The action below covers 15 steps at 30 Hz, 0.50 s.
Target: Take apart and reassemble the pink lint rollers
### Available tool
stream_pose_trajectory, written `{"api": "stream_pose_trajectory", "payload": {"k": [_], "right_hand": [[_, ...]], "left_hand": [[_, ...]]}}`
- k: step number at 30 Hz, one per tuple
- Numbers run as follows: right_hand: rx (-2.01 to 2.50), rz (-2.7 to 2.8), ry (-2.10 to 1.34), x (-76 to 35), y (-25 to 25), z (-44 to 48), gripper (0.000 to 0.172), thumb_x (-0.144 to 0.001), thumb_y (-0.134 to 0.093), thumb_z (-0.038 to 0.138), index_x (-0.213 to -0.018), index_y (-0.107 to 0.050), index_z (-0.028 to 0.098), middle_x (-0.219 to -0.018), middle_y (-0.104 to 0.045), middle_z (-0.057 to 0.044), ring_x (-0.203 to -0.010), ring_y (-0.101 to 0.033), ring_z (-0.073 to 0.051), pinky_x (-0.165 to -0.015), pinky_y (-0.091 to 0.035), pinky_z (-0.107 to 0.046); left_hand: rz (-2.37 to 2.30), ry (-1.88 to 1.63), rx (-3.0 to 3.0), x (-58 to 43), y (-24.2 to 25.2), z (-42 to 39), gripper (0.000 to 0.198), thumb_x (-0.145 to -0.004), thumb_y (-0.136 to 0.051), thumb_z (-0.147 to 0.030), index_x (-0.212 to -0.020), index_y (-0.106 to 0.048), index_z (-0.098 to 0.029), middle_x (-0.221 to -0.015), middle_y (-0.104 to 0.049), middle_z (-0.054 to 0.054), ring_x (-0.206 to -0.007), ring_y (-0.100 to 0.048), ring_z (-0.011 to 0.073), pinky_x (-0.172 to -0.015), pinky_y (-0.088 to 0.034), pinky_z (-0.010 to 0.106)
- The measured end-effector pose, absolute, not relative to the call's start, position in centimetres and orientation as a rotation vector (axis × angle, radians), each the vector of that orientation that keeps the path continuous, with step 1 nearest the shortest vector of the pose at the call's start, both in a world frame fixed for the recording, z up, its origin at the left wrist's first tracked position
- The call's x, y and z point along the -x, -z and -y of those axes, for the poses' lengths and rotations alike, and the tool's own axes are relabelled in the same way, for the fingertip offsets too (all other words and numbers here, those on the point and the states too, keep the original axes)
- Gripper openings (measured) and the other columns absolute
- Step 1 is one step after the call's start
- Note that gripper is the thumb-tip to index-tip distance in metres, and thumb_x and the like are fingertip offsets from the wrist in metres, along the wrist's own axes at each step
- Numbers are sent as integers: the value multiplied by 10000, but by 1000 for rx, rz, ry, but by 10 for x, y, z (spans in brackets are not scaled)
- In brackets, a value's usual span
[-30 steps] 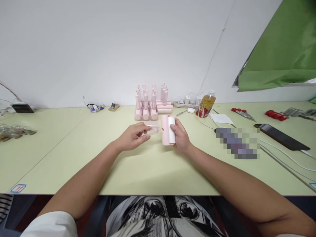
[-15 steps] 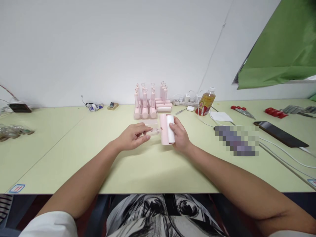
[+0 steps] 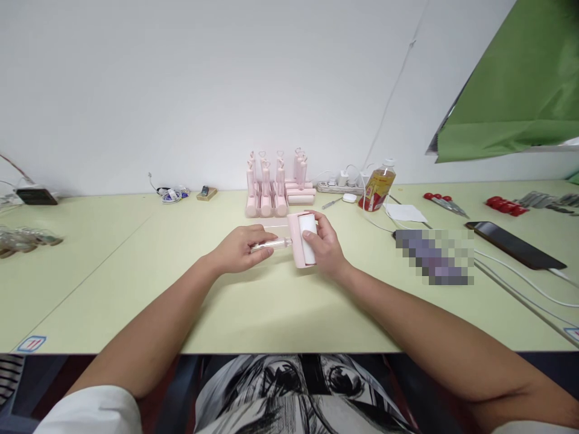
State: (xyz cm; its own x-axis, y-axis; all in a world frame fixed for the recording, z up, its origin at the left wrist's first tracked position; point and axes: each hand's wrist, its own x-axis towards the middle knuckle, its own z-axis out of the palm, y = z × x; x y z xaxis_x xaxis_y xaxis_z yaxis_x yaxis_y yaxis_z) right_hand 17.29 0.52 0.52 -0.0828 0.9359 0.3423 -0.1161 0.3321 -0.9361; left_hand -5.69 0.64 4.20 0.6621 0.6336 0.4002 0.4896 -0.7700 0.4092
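Observation:
My left hand (image 3: 242,248) is closed around the clear handle (image 3: 280,243) of a lint roller, its tip pointing right. The handle's end meets the side of the pink roller holder (image 3: 296,241); whether it is seated in the hole I cannot tell. My right hand (image 3: 329,246) grips the holder and its white paper roll (image 3: 308,239) from the right, thumb across the roll. Just behind my left hand lies a see-through cover (image 3: 275,224), partly hidden. Further back, several pink lint rollers (image 3: 266,208) stand with handles up.
To the right of the rollers are a power strip (image 3: 328,188), a screwdriver (image 3: 332,203), a tilted drink bottle (image 3: 377,187) and white paper (image 3: 406,213). A phone (image 3: 513,244) with a white cable lies further right. A coiled cable (image 3: 172,196) rests at the back left.
My right hand has brought the roller holder slightly left and tilted it against the handle's tip. My right thumb now lies further over the white roll. My left hand is nearly unmoved.

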Motion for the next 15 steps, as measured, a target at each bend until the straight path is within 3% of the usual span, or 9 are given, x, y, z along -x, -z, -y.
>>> {"api": "stream_pose_trajectory", "payload": {"k": [15], "right_hand": [[880,1338,-1105,-171,-2,-7,400,-769,-610,352,-1130,-459,270,-876,-546,5,-757,-503,-181,-616,-440,-282]], "left_hand": [[-918,-753,-2538,53,-41,-6,347,-920,-491,-423,-1074,-698,-191,-767,-603,41,-658,-539,139,-617,-423,249]]}}
